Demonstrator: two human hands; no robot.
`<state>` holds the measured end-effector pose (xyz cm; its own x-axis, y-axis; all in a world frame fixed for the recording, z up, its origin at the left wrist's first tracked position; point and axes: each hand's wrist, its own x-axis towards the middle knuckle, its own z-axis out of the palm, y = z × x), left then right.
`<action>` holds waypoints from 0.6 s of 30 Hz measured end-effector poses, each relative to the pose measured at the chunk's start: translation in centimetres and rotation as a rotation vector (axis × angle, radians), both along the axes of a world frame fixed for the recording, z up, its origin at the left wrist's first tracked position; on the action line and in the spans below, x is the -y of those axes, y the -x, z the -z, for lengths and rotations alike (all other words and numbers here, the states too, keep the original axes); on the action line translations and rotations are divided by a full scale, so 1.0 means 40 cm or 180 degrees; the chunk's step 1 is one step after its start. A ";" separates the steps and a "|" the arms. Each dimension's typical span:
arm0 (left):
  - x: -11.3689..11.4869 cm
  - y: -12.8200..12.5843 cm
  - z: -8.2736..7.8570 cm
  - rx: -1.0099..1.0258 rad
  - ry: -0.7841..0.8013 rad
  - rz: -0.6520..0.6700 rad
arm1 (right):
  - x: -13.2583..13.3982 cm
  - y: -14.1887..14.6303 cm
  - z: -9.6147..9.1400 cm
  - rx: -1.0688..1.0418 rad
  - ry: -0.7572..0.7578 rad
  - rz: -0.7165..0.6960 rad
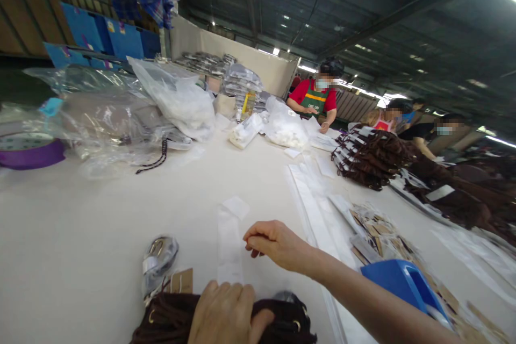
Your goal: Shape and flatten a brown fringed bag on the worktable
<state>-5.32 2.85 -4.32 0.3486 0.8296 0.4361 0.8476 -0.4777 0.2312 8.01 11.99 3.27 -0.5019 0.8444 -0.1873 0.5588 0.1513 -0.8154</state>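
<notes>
My left hand point(228, 312) rests on a dark brown fabric item with metal eyelets point(169, 325) at the bottom edge, fingers curled over it. My right hand point(276, 244) reaches across above it, fingers pinched on the upper end of a white paper strip point(229, 247) lying on the white table point(100, 236). A small white square label point(236, 207) lies just beyond the strip. A clear bag of metal parts point(158, 260) and a brown card tag point(181, 281) lie left of my hands.
A blue plastic bin point(403, 282) sits under my right forearm. Rows of white strips point(314, 209) and card tags point(379, 236) lie to the right. Stacked brown items point(371, 156) and plastic bags point(181, 99) stand farther off. Other people point(318, 98) work at the far side.
</notes>
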 end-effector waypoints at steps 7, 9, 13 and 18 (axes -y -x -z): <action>-0.013 -0.009 -0.019 -0.0407 0.1830 -0.0287 | 0.286 -0.061 0.131 0.0558 -0.2876 0.0037; -0.005 -0.009 -0.037 -0.0600 0.1608 -0.0265 | 0.330 -0.056 0.195 0.0701 -0.3478 0.0036; 0.011 -0.012 -0.056 -0.0922 0.1169 -0.0050 | 0.361 -0.049 0.249 0.0632 -0.3369 0.0493; 0.012 -0.017 -0.055 -0.0850 0.1171 -0.0002 | 0.376 -0.069 0.211 0.0110 -0.3277 0.0808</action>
